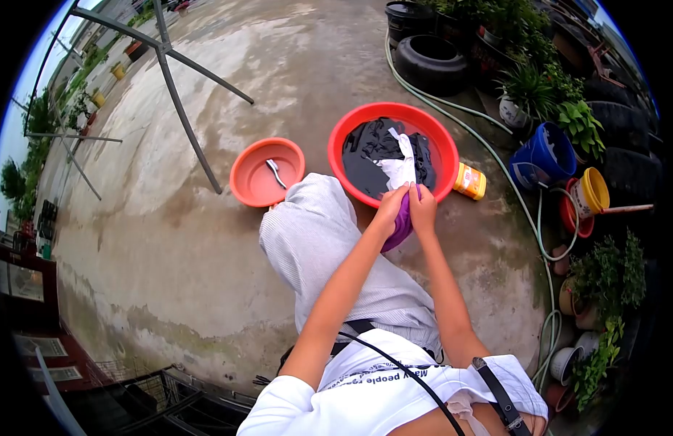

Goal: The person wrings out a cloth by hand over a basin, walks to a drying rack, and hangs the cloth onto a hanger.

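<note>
My left hand [391, 206] and my right hand [423, 208] are close together at the near rim of a large red basin [338, 155]. Both have their fingers closed on a purple cloth [400, 227], which hangs down over the rim towards my legs. A white cloth [401, 168] runs from just beyond my fingers into the basin; whether it is one piece with the purple cloth I cannot tell. Dark clothes [376, 142] lie in dark water inside the basin.
Left of the red basin stands a smaller orange basin [242, 182] holding a brush [275, 173]. A yellow container [469, 182] touches the red basin's right side. Farther right are a hose [489, 149], a blue bucket [532, 163] and potted plants. A metal frame [178, 102] stands at upper left.
</note>
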`<act>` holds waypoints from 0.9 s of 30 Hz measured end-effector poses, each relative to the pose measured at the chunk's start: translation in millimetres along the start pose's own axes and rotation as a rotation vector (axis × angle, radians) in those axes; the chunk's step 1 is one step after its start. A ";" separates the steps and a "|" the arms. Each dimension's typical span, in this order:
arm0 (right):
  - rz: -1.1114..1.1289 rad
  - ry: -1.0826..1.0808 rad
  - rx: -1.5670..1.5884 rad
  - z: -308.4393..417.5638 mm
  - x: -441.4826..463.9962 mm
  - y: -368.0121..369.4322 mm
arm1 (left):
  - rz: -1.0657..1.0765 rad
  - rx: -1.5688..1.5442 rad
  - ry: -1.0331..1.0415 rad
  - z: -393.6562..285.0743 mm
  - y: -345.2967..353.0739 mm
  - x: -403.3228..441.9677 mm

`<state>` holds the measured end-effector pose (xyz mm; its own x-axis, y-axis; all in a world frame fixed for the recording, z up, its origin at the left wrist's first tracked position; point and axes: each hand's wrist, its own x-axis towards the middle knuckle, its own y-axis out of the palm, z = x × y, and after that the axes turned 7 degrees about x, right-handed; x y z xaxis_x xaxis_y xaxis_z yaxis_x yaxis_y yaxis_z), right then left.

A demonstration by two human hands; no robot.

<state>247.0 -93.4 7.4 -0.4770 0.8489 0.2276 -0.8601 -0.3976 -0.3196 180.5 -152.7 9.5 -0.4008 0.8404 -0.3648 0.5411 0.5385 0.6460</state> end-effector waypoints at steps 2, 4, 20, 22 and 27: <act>0.008 -0.014 0.021 10.2 -11.3 1.1 | -0.073 0.011 0.012 -0.5 -0.5 -0.1; 0.049 -0.083 0.056 19.5 -24.3 3.7 | -0.162 0.008 0.027 5.0 -12.1 7.7; 0.083 -0.092 -0.025 28.2 -30.6 5.3 | -0.128 -0.004 0.127 0.9 -12.5 1.7; 0.074 -0.138 0.021 27.1 -37.0 9.0 | -0.093 -0.003 0.134 -1.3 -13.9 0.7; 0.003 -0.030 0.123 13.3 -14.1 1.6 | -0.032 0.082 0.065 -1.9 -1.5 -0.4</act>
<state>250.0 -110.6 15.9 -0.4828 0.8379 0.2544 -0.8737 -0.4411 -0.2053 178.5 -154.0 10.0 -0.4642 0.8185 -0.3385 0.5849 0.5703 0.5767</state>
